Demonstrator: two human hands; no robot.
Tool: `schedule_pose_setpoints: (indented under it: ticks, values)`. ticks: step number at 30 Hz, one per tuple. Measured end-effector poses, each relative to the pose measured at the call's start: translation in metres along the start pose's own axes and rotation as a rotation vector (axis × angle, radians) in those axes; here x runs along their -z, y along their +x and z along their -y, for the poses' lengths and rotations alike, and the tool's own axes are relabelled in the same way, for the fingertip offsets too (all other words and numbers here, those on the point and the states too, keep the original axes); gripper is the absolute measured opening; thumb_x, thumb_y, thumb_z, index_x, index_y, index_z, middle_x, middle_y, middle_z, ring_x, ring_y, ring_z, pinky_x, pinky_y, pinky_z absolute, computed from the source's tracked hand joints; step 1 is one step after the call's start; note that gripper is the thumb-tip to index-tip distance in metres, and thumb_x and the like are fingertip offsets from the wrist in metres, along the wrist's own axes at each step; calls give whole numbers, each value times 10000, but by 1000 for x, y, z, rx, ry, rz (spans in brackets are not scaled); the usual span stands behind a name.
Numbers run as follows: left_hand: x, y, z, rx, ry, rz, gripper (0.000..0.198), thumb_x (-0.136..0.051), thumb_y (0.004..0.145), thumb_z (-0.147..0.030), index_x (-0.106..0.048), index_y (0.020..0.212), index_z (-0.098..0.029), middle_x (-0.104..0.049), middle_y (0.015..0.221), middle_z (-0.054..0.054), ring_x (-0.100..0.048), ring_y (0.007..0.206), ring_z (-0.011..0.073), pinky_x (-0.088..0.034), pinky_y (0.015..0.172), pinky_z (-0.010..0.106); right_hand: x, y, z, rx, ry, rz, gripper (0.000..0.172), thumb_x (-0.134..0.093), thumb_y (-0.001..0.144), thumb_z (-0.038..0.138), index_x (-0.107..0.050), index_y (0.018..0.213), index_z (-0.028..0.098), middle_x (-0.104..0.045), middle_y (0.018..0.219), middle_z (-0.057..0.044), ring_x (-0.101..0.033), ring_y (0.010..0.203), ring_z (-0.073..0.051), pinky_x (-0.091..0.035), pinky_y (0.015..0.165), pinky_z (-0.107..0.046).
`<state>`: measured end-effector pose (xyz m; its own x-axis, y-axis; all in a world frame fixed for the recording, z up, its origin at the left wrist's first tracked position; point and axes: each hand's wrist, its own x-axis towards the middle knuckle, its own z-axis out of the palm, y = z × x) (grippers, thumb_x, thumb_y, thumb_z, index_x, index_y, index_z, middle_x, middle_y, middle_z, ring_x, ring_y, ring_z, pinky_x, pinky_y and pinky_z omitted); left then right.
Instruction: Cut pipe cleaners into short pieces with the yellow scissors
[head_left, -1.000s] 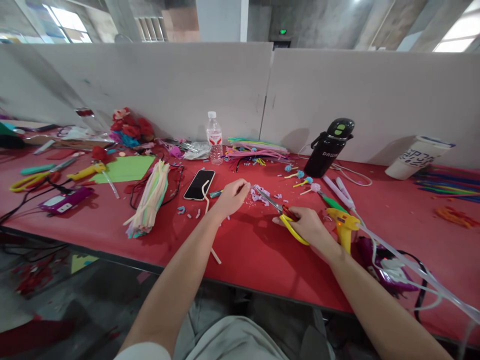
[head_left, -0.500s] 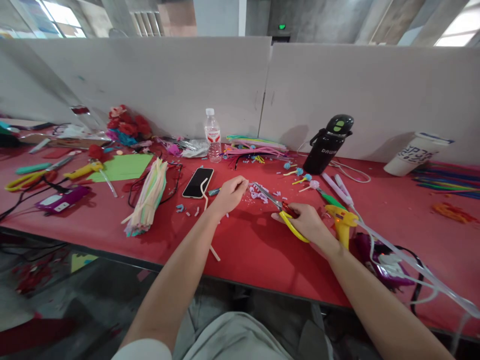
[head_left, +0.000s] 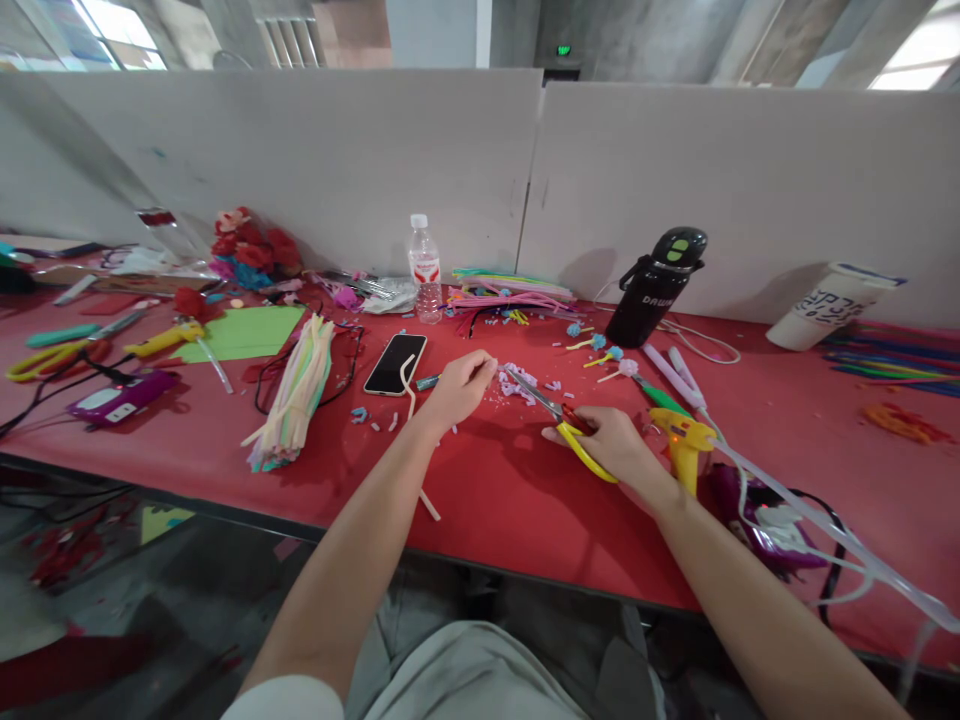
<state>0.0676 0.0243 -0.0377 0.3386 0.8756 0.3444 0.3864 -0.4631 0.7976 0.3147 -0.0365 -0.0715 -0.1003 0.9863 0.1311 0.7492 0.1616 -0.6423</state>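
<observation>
My right hand (head_left: pixel 604 440) is closed round the yellow handle of a pair of scissors (head_left: pixel 551 405), whose blades point up and left. Close to the blade tips is my left hand (head_left: pixel 465 385), its thumb and fingers pinched together; whatever is between them is too small to name. Small lilac cut pieces (head_left: pixel 517 382) lie on the red table under the blades. A cream pipe cleaner (head_left: pixel 411 385) runs beneath my left forearm. Beside it lies a black-screened phone (head_left: pixel 395 365).
A bundle of pale pipe cleaners (head_left: pixel 296 400) lies left. Behind stand a water bottle (head_left: pixel 426 275) and a black flask (head_left: pixel 654 290). Several small pompom sticks (head_left: pixel 596 345) lie before the flask. A yellow glue gun (head_left: pixel 684 440) and a purple power strip (head_left: pixel 765 525) sit by my right forearm.
Both hands and the scissors stay nearly in place. The view has shifted very slightly.
</observation>
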Motion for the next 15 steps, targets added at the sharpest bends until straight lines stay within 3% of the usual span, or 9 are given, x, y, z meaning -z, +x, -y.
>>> schedule_pose_setpoints:
  ticks: [9, 15]
  values:
    - [1, 0, 1, 0, 8, 2, 325, -390, 947, -417, -493, 764, -169, -475, 669, -15, -426, 627, 110, -335, 611, 249, 0, 0, 0, 28, -4, -61, 570, -661, 684, 642, -338, 554, 192, -250, 573, 48, -238, 542, -79, -181, 438, -219]
    - [0, 1, 2, -11, 9, 4, 328, -386, 949, -417, -489, 758, -170, -474, 666, -15, -426, 628, 111, -337, 615, 250, -1, -1, 0, 23, 4, -35, 570, -679, 684, 626, -327, 568, 193, -251, 581, 51, -243, 556, -84, -187, 453, -222]
